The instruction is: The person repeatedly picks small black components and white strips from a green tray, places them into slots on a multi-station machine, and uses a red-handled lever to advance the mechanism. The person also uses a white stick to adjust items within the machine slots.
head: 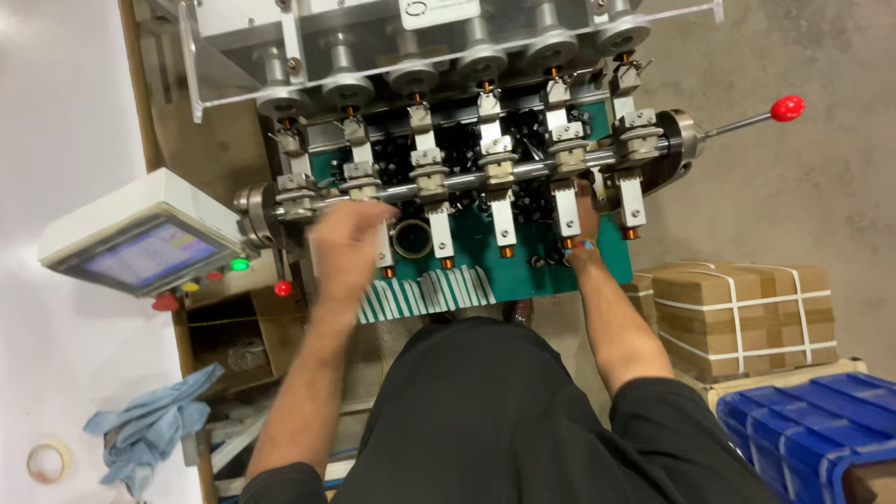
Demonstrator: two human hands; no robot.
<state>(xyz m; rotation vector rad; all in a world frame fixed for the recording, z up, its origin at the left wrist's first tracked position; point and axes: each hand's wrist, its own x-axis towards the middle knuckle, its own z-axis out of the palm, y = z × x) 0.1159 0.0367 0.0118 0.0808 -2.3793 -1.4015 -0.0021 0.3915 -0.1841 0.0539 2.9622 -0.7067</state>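
Hands on the winding machine (485,173): left (347,245) blurred, grip unclear, right (586,210) tucked between spindles, grip hidden.

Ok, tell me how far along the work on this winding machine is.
Done: a row of white strips lies lined up on the green mat. In hand: the left hand, blurred, is over the mat's left end, and the right hand reaches up among the machine's holders. What remains cannot be told from this view.
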